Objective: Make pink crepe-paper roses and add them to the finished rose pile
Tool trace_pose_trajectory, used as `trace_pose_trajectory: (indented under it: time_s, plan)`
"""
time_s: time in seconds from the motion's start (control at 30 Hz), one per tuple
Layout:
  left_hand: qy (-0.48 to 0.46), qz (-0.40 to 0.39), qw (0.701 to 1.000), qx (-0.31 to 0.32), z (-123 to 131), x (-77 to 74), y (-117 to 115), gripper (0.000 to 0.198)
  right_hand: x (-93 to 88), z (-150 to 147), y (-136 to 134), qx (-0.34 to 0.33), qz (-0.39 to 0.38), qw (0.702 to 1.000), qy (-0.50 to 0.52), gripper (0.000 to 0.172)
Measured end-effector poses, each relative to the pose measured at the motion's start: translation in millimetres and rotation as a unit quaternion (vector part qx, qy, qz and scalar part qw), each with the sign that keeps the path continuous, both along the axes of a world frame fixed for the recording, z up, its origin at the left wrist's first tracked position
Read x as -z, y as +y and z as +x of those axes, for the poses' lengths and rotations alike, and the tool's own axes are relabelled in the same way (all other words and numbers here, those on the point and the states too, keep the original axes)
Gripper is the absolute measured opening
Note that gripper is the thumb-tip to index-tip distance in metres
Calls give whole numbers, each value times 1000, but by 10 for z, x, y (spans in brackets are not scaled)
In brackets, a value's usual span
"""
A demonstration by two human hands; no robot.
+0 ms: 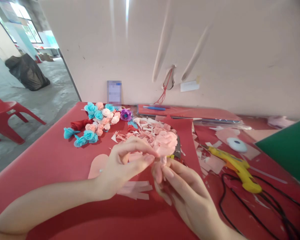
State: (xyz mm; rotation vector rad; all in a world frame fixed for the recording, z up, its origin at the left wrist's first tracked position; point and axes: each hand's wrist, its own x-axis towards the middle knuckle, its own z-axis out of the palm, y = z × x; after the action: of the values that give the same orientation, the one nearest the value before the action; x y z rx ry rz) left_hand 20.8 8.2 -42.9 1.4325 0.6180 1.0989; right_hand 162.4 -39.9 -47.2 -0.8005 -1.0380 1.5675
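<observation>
A pink paper rose (165, 143) stands upright on a short stem in front of me. My right hand (182, 186) pinches that stem from below between thumb and fingers. From the left, my left hand (126, 166) reaches in with thumb and index fingertip closed together at the underside of the bloom. What exactly lies between those fingertips is partly hidden. Under my left wrist is a rounded pink paper piece (97, 165), and pale pink paper strips (137, 190) lie on the table below the hand.
Finished paper flowers (106, 120) cluster at the back left, by a propped phone (114, 93). Pink scraps (147, 128) pile behind the rose. A yellow glue gun (236, 168) with black cables, a white oval object (236, 145) and a green sheet (287, 150) are on the right.
</observation>
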Motion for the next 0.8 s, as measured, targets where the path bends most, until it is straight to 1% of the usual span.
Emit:
trace_pose_trajectory:
  time_s: [0.13,0.3,0.37,0.43,0.5,0.53,0.6,0.7,0.8]
  plan:
    - [19,20,1000,5,2,-27,-7,13,-3,-12,-1,22,-6,1000,-16,25]
    - [20,3,999,-31,20,-30,-12,8,10,-43,-7,46,-14,998,-29,19]
    - [6,-8,1000,-21,26,-24,-8,8,28,-56,2,46,-8,998,-38,19]
    - [-12,-27,1000,3,31,-26,-1,7,45,-62,14,41,-1,998,-45,23]
    - [-19,-48,998,23,31,-37,6,10,51,-59,21,44,4,997,-60,26]
    - [-14,-51,998,24,27,-45,11,12,48,-55,22,51,9,996,-71,26]
    - [9,-30,999,11,13,-58,22,13,32,-46,20,67,23,992,-105,25]
    - [47,33,998,-11,-10,-65,43,12,3,-42,15,85,48,984,-152,23]
    - [69,55,996,-24,-13,-62,62,12,-7,-53,15,82,45,984,-154,26]
